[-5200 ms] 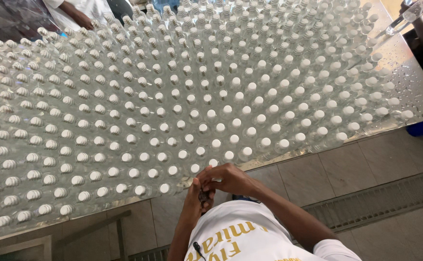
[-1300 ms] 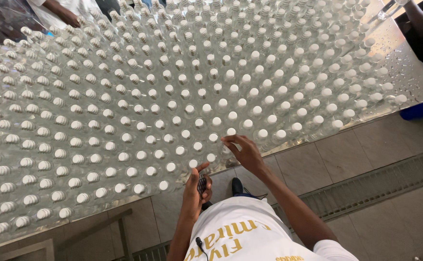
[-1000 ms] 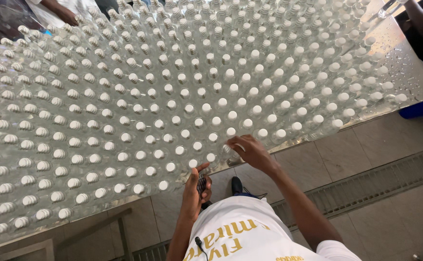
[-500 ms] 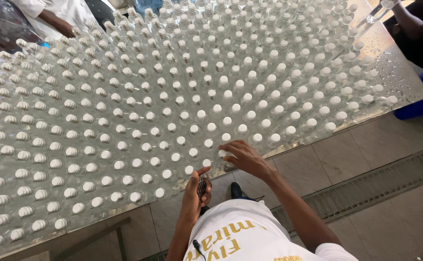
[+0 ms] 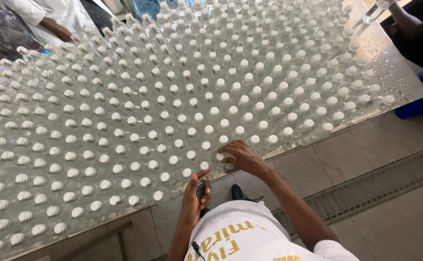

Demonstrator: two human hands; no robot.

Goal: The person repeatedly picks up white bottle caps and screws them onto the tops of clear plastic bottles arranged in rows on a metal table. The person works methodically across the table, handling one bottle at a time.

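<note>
A metal table (image 5: 399, 79) is packed with several rows of clear plastic bottles with white caps (image 5: 192, 116). My right hand (image 5: 240, 157) reaches over the near edge, its fingers closed around the white cap of a front-row bottle (image 5: 219, 157). My left hand (image 5: 195, 193) is below the table edge, gripping a small dark object (image 5: 201, 189) close to my chest. I cannot tell what that object is.
A person in white stands at the far left (image 5: 47, 21). Another person's dark-sleeved arm (image 5: 409, 24) reaches in at the top right, near a blue bin (image 5: 421, 99). A tiled floor with a metal drain grate (image 5: 375, 186) lies to my right.
My right hand has shifted left along the front row onto another bottle cap. The left hand stays below the edge with the dark object. The view has tilted slightly.
</note>
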